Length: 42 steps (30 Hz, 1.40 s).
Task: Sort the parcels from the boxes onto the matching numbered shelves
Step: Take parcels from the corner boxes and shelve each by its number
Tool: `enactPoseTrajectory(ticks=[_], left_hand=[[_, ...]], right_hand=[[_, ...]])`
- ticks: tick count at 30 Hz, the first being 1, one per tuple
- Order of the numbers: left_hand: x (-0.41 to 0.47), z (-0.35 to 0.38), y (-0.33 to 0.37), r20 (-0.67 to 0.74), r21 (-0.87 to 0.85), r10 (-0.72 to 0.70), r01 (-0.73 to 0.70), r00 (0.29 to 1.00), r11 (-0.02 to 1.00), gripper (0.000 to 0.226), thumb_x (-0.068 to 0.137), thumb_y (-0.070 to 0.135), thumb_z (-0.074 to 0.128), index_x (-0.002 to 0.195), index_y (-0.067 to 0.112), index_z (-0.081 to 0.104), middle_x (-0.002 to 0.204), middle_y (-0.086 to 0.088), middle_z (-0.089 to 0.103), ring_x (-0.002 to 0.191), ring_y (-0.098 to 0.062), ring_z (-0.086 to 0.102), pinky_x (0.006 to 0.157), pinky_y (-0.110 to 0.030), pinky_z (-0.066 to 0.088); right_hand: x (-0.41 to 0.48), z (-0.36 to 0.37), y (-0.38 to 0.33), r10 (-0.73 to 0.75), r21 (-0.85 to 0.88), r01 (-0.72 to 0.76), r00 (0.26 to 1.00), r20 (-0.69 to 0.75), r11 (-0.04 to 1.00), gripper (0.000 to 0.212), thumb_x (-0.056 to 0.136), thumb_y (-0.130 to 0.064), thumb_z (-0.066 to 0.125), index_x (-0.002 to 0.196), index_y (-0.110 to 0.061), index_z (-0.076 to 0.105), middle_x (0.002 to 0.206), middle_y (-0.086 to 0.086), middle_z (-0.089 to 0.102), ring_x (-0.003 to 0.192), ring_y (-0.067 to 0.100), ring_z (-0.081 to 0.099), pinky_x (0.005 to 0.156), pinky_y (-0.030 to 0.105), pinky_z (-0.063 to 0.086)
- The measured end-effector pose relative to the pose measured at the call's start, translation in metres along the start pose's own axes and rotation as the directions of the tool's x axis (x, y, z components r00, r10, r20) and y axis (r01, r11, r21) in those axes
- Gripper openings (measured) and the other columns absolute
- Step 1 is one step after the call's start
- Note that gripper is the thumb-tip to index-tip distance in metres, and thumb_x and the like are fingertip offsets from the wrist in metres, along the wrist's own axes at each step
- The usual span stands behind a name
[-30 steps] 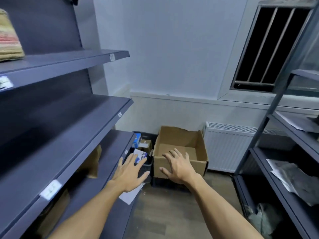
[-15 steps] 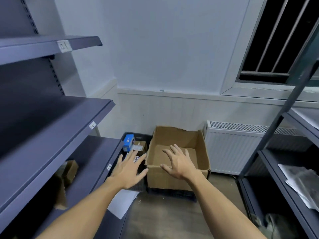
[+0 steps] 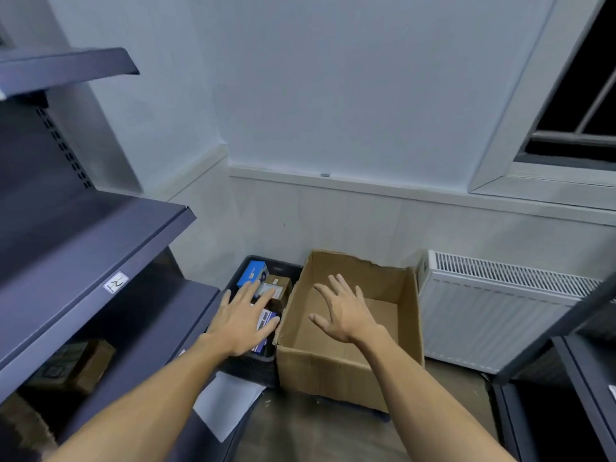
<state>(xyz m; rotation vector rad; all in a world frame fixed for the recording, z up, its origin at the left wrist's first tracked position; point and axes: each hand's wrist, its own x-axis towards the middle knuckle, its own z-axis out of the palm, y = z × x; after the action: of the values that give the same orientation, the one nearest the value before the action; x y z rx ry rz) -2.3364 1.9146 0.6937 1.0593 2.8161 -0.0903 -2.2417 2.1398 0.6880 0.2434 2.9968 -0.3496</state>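
Since the earlier frames the view has closed on the two boxes. Both arms have reached further forward, the left hand (image 3: 241,320) from the crate's near edge to over its contents.

Nearest, on the lowest left-hand shelf (image 3: 186,315), a brown carton (image 3: 78,363) lies under the shelf above. I judge it to be already sorted. A white sheet of paper (image 3: 226,405) hangs over that shelf's front edge.

The left hand is flat with its fingers spread, holding nothing. It hovers over a white-and-blue parcel (image 3: 266,323) in the dark crate (image 3: 253,365); contact cannot be confirmed. The right hand (image 3: 346,311) is likewise spread and holds nothing, poised above the open cardboard box (image 3: 333,371). No parcel shows on the part of that box's floor in view.

Further back in the crate lie a small brown parcel (image 3: 279,284) and a blue parcel (image 3: 252,273), so at least three parcels await sorting.

The middle shelf (image 3: 100,248) carries a numbered label (image 3: 115,282) on its front lip; the numeral is too blurred to read with confidence. Beyond stand a white radiator (image 3: 500,311) and a dark window (image 3: 583,95).

Assessment: the work is part done. The cardboard box appears cleared and the crate remains. No parcel is in hand, and its number must be read before a shelf is chosen.
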Motion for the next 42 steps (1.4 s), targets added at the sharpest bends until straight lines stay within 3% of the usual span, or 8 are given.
enactPoseTrajectory(ticks=[2,7,15,27,38,42], left_hand=[[0.017,0.004,-0.004,0.019,-0.002,0.001,-0.001,1.000,1.000,0.093,0.078,0.077,-0.003,0.159,0.034,0.005,0.168,-0.005,0.003,0.154,-0.023,0.002,0.122,-0.054,0.008],[0.073,0.016,-0.025,0.036,-0.034,-0.028,0.029,0.999,0.999,0.073,0.098,0.067,0.023,0.159,0.034,0.000,0.168,-0.006,0.002,0.154,-0.023,0.000,0.123,-0.053,0.006],[0.187,0.049,-0.080,0.057,-0.120,-0.067,0.074,0.996,0.990,0.094,0.074,0.077,-0.007,0.159,0.036,0.000,0.168,-0.005,0.003,0.154,-0.023,0.001,0.123,-0.052,0.009],[0.263,0.084,-0.146,0.181,-0.174,-0.145,0.177,0.973,0.969,0.099,0.072,0.074,-0.004,0.160,0.031,0.008,0.167,-0.009,0.009,0.154,-0.026,0.006,0.121,-0.053,0.010],[0.271,0.160,-0.125,0.326,-0.191,-0.291,0.364,0.899,0.911,0.098,0.074,0.071,-0.009,0.160,0.028,0.005,0.168,-0.005,0.004,0.154,-0.024,0.001,0.122,-0.048,0.008],[0.274,0.209,-0.112,0.331,-0.267,-0.334,0.427,0.882,0.864,0.086,0.085,0.068,0.009,0.159,0.025,0.023,0.165,-0.011,0.018,0.153,-0.028,0.015,0.119,-0.053,0.017]], right_hand=[[0.019,0.001,0.005,-0.015,0.000,0.015,1.000,0.009,1.000,0.071,0.099,-0.056,0.043,0.159,-0.026,0.019,0.168,0.011,0.005,0.155,0.027,-0.004,0.121,0.056,0.008],[0.076,0.003,0.020,-0.034,0.001,0.034,0.998,0.045,0.999,0.071,0.100,-0.055,0.045,0.159,-0.025,0.018,0.168,0.011,0.005,0.155,0.027,-0.004,0.122,0.056,0.008],[0.198,0.005,0.036,-0.022,-0.053,0.029,0.991,0.133,0.998,0.071,0.100,-0.054,0.044,0.159,-0.025,0.017,0.168,0.011,0.005,0.155,0.027,-0.004,0.122,0.056,0.009],[0.337,0.038,0.029,-0.091,0.042,0.083,0.966,0.244,0.996,0.072,0.100,-0.053,0.047,0.159,-0.021,0.019,0.167,0.012,0.007,0.155,0.027,-0.003,0.122,0.054,0.010],[0.403,0.116,0.049,-0.226,0.125,0.192,0.894,0.387,0.973,0.073,0.100,-0.053,0.047,0.159,-0.021,0.019,0.167,0.012,0.008,0.155,0.027,-0.002,0.124,0.047,0.006],[0.434,0.156,0.061,-0.275,0.166,0.224,0.858,0.434,0.960,0.072,0.100,-0.051,0.048,0.159,-0.021,0.019,0.167,0.013,0.007,0.155,0.027,-0.003,0.124,0.046,0.005]])
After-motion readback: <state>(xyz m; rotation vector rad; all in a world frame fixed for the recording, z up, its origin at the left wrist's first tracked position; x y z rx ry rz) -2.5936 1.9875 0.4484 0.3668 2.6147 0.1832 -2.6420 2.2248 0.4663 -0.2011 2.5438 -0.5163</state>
